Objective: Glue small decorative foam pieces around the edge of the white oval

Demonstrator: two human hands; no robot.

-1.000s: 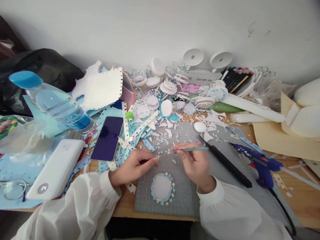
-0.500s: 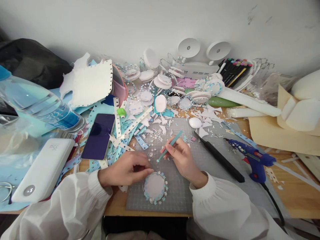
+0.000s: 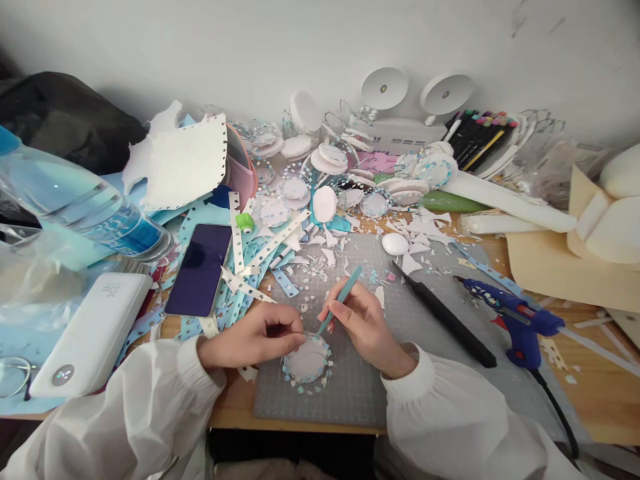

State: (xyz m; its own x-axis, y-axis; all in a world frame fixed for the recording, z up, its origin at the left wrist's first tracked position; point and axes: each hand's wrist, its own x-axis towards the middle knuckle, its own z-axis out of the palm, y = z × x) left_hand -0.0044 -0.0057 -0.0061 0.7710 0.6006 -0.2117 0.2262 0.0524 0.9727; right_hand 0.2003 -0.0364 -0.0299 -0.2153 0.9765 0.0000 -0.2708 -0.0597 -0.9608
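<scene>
In my right hand (image 3: 363,323) is a pair of teal tweezers (image 3: 341,300), held like a pen between thumb and fingers. Their tip points down at the upper rim of a pale round disc (image 3: 306,362) edged with small blue and white stars. My left hand (image 3: 267,335) has thumb and forefinger pinched at the disc's upper left rim; the exact grip point is partly hidden. Beneath the disc lies a grey gridded cutting mat (image 3: 350,393). Tiny loose stars (image 3: 305,308) are scattered just beyond my hands.
Right of my hands lie a black pen-shaped tool (image 3: 447,317) and a blue glue gun (image 3: 515,313) with its cable. To the left are a phone (image 3: 200,270), a white power bank (image 3: 93,333) and a leaning water bottle (image 3: 85,200). Several finished discs (image 3: 330,160) crowd the back.
The tweezers' tip has moved down from above the mat to the disc's upper rim. My left fingers stay beside the rim, and the disc looks slightly tilted. The view has shifted slightly.
</scene>
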